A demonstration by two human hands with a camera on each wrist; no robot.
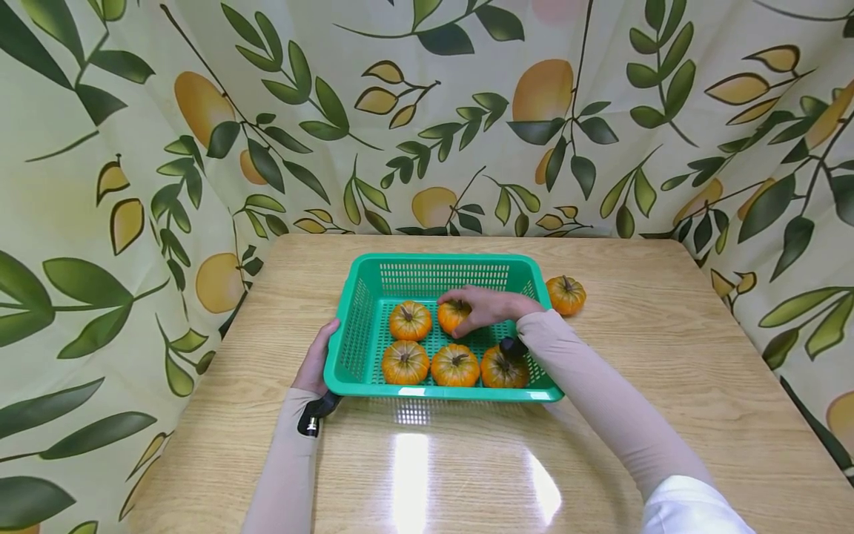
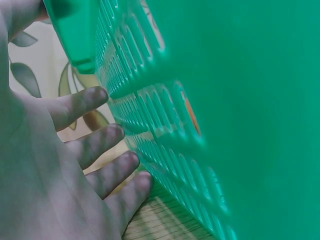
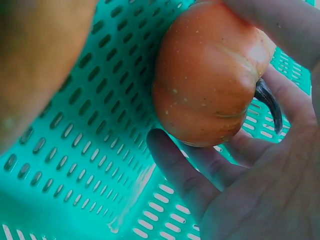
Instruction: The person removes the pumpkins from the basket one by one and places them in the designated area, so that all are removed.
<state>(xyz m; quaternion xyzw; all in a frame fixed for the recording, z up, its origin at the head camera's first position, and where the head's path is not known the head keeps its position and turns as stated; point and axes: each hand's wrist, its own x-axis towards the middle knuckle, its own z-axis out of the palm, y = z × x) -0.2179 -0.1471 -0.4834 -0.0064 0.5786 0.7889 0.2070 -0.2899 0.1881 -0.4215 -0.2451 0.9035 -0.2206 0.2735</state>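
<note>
My right hand (image 1: 490,306) reaches into the green plastic basket (image 1: 440,390) and holds a small orange pumpkin (image 1: 451,315) in its back row. In the right wrist view the fingers and thumb are around this pumpkin (image 3: 200,75), whose dark curved stem points toward the palm. My left hand (image 1: 316,363) is at the basket's left side. The left wrist view shows its fingers nearly straight, fingertips against the slotted wall (image 2: 150,107), with the thumb up at the rim. Several other pumpkins stand in the basket, one (image 1: 410,320) left of the held one and a front row (image 1: 455,365) nearer me.
One more pumpkin (image 1: 565,295) stands on the wooden table (image 1: 667,356), just outside the basket's right side. A leaf-and-fruit patterned cloth (image 1: 434,133) rises behind the table and at both sides. A black wrist camera (image 1: 512,347) partly covers the front-right pumpkin (image 1: 500,371).
</note>
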